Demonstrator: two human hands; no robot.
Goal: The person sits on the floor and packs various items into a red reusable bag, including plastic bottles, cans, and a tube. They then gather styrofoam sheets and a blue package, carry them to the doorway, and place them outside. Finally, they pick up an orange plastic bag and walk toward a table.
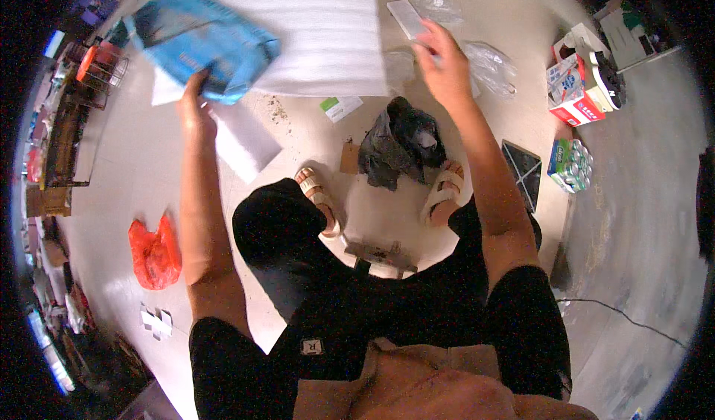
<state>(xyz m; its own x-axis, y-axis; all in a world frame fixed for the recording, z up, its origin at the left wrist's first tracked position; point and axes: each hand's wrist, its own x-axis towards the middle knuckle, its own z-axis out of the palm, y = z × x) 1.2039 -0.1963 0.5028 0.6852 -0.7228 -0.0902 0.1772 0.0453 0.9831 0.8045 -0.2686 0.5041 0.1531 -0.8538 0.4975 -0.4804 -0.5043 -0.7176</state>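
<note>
My left hand [196,104] grips the lower edge of a blue plastic bag [223,46], which is slightly blurred and has a dark see-through panel. Under and beside the bag lies a white foam sheet [329,37] spread on the floor. My right hand [447,65] is at the right of that sheet, with its fingertips at the end of a small pale rectangular piece [405,19]. Whether the fingers hold this piece or only overlap it cannot be told. Clear plastic wrapping [489,68] lies beside my right hand.
A crumpled black plastic bag [399,143] sits between my sandalled feet. Around it are a green and white card [341,108], a brown cardboard piece [349,158] and a white sheet [246,143]. A red plastic bag [155,252] lies left; boxes [578,104] and cans [574,166] stand right.
</note>
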